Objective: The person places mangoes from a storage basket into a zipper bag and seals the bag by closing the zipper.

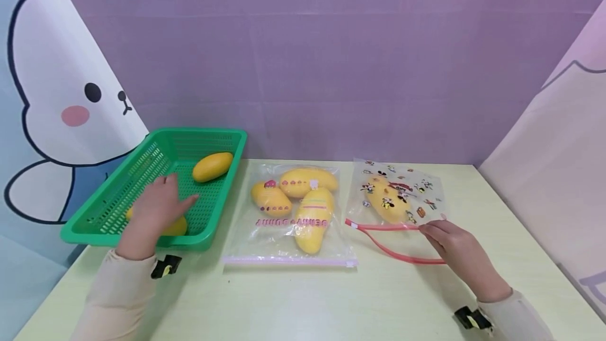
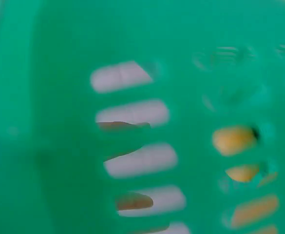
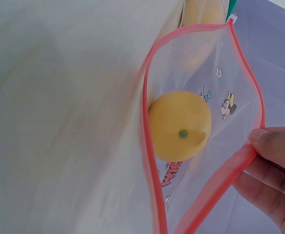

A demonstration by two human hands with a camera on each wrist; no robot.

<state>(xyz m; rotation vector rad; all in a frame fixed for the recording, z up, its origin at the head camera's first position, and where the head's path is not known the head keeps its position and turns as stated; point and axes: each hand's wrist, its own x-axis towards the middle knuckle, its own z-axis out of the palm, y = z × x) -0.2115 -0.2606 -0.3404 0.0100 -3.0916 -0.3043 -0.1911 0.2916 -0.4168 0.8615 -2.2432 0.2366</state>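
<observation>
My left hand [image 1: 158, 207] reaches into the green basket [image 1: 223, 199], thumb out to the side, above a yellow mango [image 1: 176, 227] that it partly hides. Another mango [image 1: 212, 167] lies at the basket's far right. Seen by the left wrist camera, the basket wall [image 2: 59, 195] fills the picture, with bits of finger and yellow showing through its slots. With thumb and fingers my right hand [image 1: 456, 249] pinches the red zip edge [image 3: 230, 170] of a clear printed zip bag [image 1: 426, 183]. The bag's mouth gapes, and one mango [image 3: 181, 126] lies inside.
Between the basket and the printed bag, a zip bag [image 1: 236, 241] with a pink slider strip lies flat with three mangoes [image 1: 312, 225] in it. A purple cloth backdrop [image 1: 303, 67] rises behind the pale table [image 1: 293, 304].
</observation>
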